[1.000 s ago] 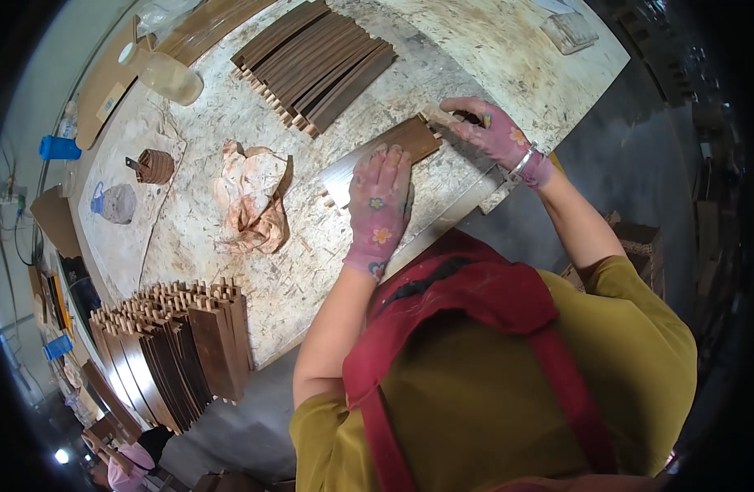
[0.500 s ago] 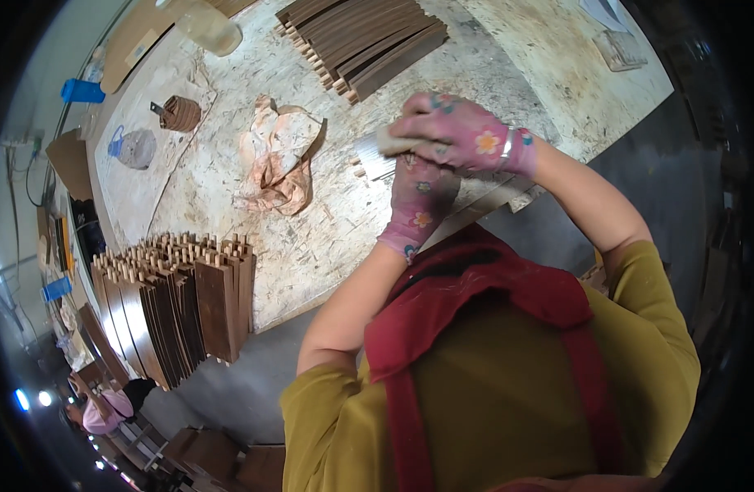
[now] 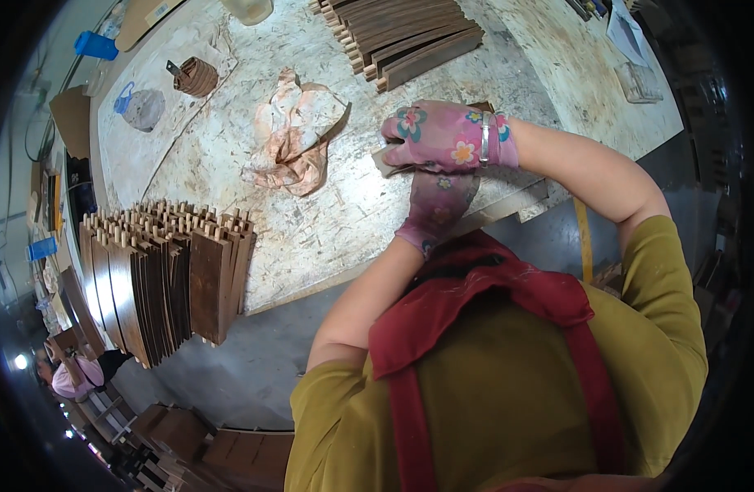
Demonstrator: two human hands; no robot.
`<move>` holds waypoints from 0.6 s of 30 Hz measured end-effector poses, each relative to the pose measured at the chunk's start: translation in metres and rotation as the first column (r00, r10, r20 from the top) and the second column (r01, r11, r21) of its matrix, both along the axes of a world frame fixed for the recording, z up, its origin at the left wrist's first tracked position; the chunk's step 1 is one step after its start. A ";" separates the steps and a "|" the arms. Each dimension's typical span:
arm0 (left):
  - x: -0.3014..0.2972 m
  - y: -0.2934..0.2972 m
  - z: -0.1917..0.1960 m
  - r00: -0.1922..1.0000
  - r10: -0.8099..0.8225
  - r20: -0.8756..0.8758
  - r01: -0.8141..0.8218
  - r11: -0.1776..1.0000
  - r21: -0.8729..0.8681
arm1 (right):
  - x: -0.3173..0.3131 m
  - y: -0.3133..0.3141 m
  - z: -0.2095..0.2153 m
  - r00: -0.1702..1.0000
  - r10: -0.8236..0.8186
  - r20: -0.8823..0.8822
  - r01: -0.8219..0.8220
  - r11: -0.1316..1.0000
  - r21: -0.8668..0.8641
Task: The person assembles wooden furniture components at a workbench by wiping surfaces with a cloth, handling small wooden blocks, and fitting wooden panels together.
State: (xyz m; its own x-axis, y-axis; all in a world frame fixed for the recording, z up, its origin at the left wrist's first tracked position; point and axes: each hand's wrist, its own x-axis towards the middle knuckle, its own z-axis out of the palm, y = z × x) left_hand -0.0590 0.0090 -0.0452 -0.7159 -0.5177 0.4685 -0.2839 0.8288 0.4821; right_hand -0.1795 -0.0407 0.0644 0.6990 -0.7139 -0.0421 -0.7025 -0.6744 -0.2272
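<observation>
My right hand (image 3: 447, 135), in a pink flowered glove, is closed over a pale grey-beige pad (image 3: 385, 161) whose edge sticks out beyond the fingers. I cannot tell if that pad is folded cloth or a sanding sponge. Just below it is my left hand (image 3: 444, 201), in a matching glove darkened with dirt, its fingers hidden under the right hand. A small dark brown piece of wood (image 3: 482, 107) shows behind the right hand; the rest of it is covered. Both hands are low over the worktable (image 3: 344, 221), close to its near edge.
Brown wooden slats (image 3: 410, 37) with dowel ends lie stacked at the back. More slats (image 3: 159, 283) stand upright at the left edge. A stained crumpled cloth (image 3: 291, 139), a brown coil (image 3: 195, 77) and a clear bottle (image 3: 143, 109) lie between. A person (image 3: 77, 377) is far left.
My right hand has shifted and turned flatter over the left hand, and the pad sits lower. The shiny slat seen beside the hands is now mostly hidden. My view has moved slightly.
</observation>
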 end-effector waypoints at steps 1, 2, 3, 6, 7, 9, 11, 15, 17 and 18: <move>0.000 -0.001 -0.002 1.000 -0.010 0.003 0.010 0.999 -0.033 | 0.001 -0.004 -0.001 0.997 -0.082 -0.003 0.082 0.995 0.063; 0.001 -0.003 -0.002 1.000 -0.018 0.009 0.019 0.998 -0.068 | 0.005 -0.011 0.001 0.987 -0.161 -0.008 0.161 0.979 0.125; 0.002 -0.004 -0.002 0.999 -0.028 0.016 0.029 0.994 -0.103 | 0.006 -0.016 0.002 0.971 -0.240 -0.018 0.239 0.953 0.186; 0.000 -0.004 0.010 0.995 -0.030 0.096 0.038 0.995 -0.091 | -0.005 -0.031 0.001 0.989 -0.140 0.043 0.142 0.988 -0.051; -0.003 -0.007 0.013 0.997 -0.049 0.056 0.056 0.990 -0.127 | -0.010 -0.036 -0.005 0.926 -0.369 0.082 0.358 0.925 0.124; 0.001 -0.009 0.025 0.997 -0.054 0.053 0.060 0.990 -0.127 | -0.014 -0.032 0.003 0.836 -0.535 0.125 0.495 0.832 0.249; 0.009 -0.015 0.029 0.991 -0.065 0.120 0.075 0.993 -0.086 | -0.028 -0.006 0.011 0.845 -0.450 0.289 0.472 0.881 -0.009; 0.031 -0.087 0.067 0.992 -0.014 -0.122 -0.002 0.991 -0.133 | -0.050 0.064 0.004 0.713 -0.533 0.455 0.649 0.747 -0.142; 0.044 -0.122 0.084 0.991 -0.047 0.124 0.041 0.998 0.052 | -0.032 0.084 -0.015 0.780 -0.449 0.436 0.575 0.790 -0.215; 0.044 -0.140 0.075 0.967 -0.098 0.234 0.093 0.995 0.035 | -0.014 0.089 -0.018 0.803 -0.407 0.435 0.526 0.827 -0.197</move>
State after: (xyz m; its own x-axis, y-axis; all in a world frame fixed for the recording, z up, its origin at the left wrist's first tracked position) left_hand -0.0148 -0.1310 0.0297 -0.8511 -0.4506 0.2695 -0.3118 0.8467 0.4310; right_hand -0.1938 0.0485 0.0462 0.1980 -0.8914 0.4076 -0.8554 -0.3602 -0.3722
